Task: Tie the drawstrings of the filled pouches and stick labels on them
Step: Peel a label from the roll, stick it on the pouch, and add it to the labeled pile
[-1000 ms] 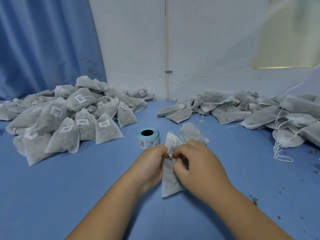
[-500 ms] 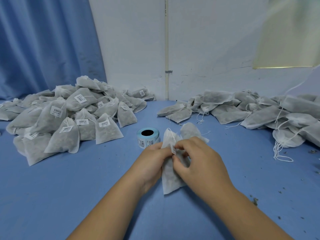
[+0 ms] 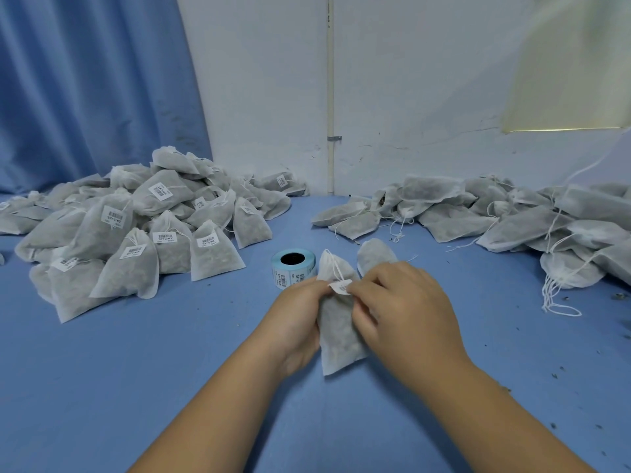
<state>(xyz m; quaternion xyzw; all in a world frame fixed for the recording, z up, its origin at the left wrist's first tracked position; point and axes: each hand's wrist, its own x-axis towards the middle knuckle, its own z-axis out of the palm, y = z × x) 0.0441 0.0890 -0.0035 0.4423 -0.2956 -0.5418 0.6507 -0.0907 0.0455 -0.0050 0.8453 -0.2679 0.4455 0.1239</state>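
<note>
Blue tabletop (image 3: 170, 370): both hands met at centre, the left hand (image 3: 300, 319) gripping a filled pouch (image 3: 338, 336), the right hand (image 3: 406, 312) pinching a label (image 3: 340, 287) against its neck, fingertips hidden. Just beyond sat the label roll (image 3: 293, 271); labelled pouches (image 3: 136, 233) far left, unlabelled pouches (image 3: 512, 220) far right.

You have two hands in view, your left hand (image 3: 300, 322) and your right hand (image 3: 406, 312), and one pouch (image 3: 338, 332) between them, carrying one label (image 3: 340, 287). One more pouch (image 3: 375, 256) lies just behind. You have one label roll (image 3: 293, 271) and two pouch heaps: labelled (image 3: 136, 230) and unlabelled (image 3: 512, 220), too many to count.
</note>
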